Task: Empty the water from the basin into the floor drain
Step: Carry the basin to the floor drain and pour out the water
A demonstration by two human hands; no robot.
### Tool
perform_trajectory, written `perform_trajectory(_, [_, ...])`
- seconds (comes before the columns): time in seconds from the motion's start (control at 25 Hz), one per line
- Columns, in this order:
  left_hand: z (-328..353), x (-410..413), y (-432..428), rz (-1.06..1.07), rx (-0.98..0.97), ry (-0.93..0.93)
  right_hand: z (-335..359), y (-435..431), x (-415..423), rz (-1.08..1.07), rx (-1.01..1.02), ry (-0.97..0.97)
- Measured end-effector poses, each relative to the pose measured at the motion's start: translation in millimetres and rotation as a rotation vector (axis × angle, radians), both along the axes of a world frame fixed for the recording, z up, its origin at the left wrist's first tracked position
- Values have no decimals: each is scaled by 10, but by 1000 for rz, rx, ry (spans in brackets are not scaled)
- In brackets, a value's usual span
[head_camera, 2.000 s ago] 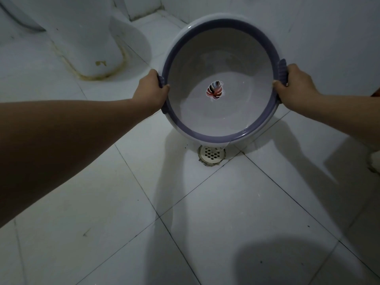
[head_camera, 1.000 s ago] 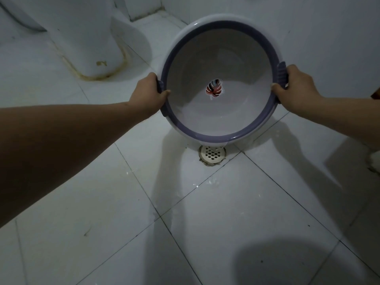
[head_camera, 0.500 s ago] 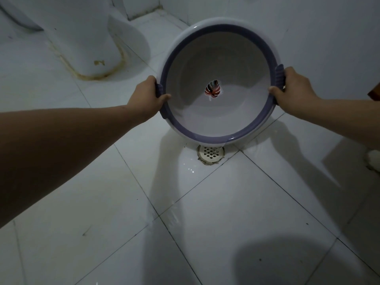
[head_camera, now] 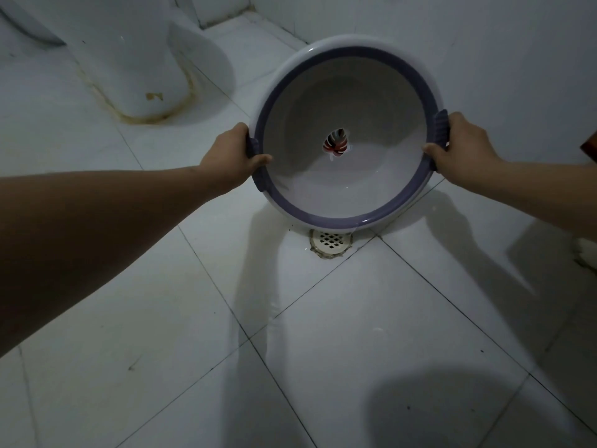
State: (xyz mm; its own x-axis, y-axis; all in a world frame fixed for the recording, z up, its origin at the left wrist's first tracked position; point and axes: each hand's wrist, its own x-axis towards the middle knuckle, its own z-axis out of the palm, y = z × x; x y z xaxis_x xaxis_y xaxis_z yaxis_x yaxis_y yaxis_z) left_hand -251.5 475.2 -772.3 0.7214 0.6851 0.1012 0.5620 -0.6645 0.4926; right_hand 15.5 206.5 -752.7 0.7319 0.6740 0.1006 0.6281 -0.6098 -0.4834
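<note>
A round white basin [head_camera: 326, 218] with a purple rim and a leaf picture on its bottom is tipped steeply toward me, its low edge just above the round floor drain [head_camera: 330, 243]. My left hand [head_camera: 231, 156] grips the left purple handle and my right hand [head_camera: 460, 145] grips the right one. The basin's inside looks wet with only a thin film of water low down. A wet sheen covers the tiles around the drain and runs toward me.
A white toilet base [head_camera: 129, 59] with a stained seal stands at the back left. A white tiled wall [head_camera: 484, 43] rises just behind the basin. White floor tiles with dark grout spread all around. A small brown object [head_camera: 589, 147] shows at the right edge.
The basin has stayed tipped over the drain, dipping slightly lower. More water has spread over the tiles in front of the drain.
</note>
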Motion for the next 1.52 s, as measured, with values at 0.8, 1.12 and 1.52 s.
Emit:
perform_trajectory(0.8, [138, -76, -9, -96, 27, -7, -31, -84, -45, 22, 60, -50])
perform_trajectory(1.12, [152, -167, -7, -126, 90, -14, -7, -150, -155, 22, 79, -63])
perform_trajectory(1.52, [256, -297, -60, -151, 126, -65, 54, -242, -306, 4, 173, -112])
